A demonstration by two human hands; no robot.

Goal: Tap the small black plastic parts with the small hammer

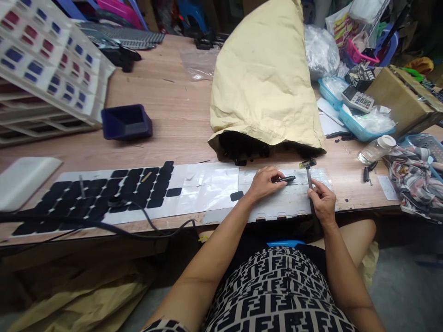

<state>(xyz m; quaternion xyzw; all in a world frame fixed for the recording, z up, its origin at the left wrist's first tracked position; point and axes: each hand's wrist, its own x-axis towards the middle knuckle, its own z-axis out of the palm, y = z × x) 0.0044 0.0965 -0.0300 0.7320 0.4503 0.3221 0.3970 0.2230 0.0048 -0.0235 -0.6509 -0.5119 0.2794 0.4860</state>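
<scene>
The right hand [322,200] grips a hammer [309,180]; to its left, the left hand [265,183] pinches a slim black part [286,179] over a pale board [290,205], apparently positioning it for a strike, which would call for steady aim. Beyond lies a paper sack [263,78].

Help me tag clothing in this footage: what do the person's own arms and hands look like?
The left hand and right hand wear no gloves, and both forearms are uncovered. A black-and-beige patterned sleeve edges the left upper arm, resembling the top with its bold, blocky, letter-like shapes. The right sleeve is out of view.
</scene>
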